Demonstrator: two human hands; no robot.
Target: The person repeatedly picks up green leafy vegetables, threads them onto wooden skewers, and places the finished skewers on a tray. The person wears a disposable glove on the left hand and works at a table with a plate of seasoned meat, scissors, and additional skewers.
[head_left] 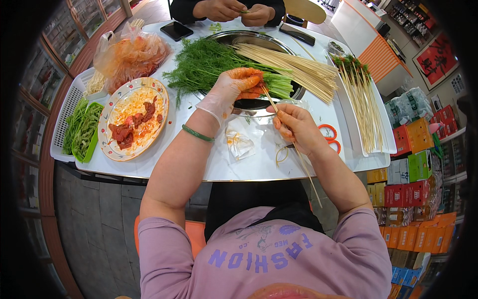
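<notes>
My left hand [244,85], in a clear glove stained orange, closes its fingers around the upper end of a thin bamboo skewer [304,164]. Any food inside those fingers is hidden. Bare, my right hand [293,125] pinches the skewer lower down; its tail slants past the table edge. Behind my hands, a bunch of feathery green dill or fennel [209,63] and a pile of bamboo skewers [298,67] lie across a round metal basin [257,113]. To the left, red marinated meat slices [123,136] rest on a stained patterned plate [108,104].
Loaded skewers [362,101] fill a long white tray [350,119] at right. Orange-handled scissors [328,130] and crumpled tissue [241,144] lie nearby. Left stand a plastic bag [130,52], a white basket [58,130] and greens [87,127]. Another person's hands [257,15] work opposite.
</notes>
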